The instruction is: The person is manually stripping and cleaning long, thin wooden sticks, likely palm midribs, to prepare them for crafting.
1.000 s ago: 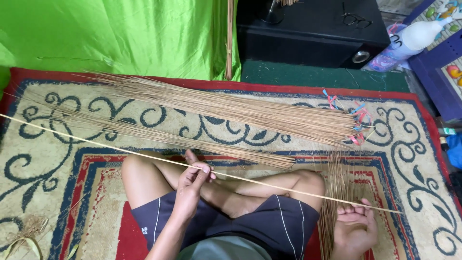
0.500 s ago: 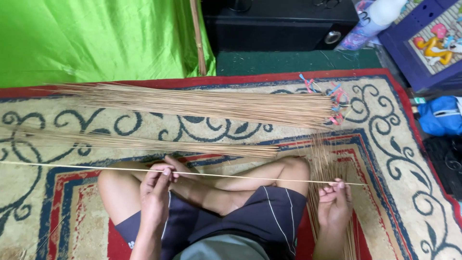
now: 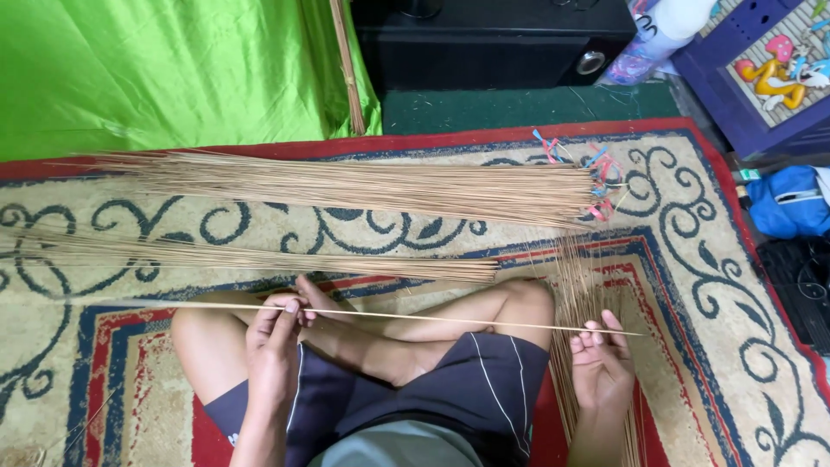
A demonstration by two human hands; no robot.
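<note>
I sit cross-legged on a patterned rug (image 3: 709,285). My left hand (image 3: 275,339) pinches one long thin tan stick (image 3: 432,318) that lies level across my knees. Its right end sits at the fingertips of my right hand (image 3: 600,363), which rests by my right knee over a small bunch of sticks (image 3: 581,294) running toward me. A large bundle of the same sticks (image 3: 363,186) lies across the rug farther out, with coloured bands (image 3: 596,173) at its right end. A thinner bundle (image 3: 259,258) lies between it and my legs.
A bright green cloth (image 3: 164,69) covers the far left, with a wooden pole (image 3: 346,65) leaning beside it. A black speaker box (image 3: 493,39) stands at the back. To the right are a blue box (image 3: 761,78), a blue bag (image 3: 791,203) and a black object (image 3: 800,281).
The stick went from slanting to level across my knees. My left hand stayed pinched on it; my right hand lifted to its right end. The camera view shifted left and closer.
</note>
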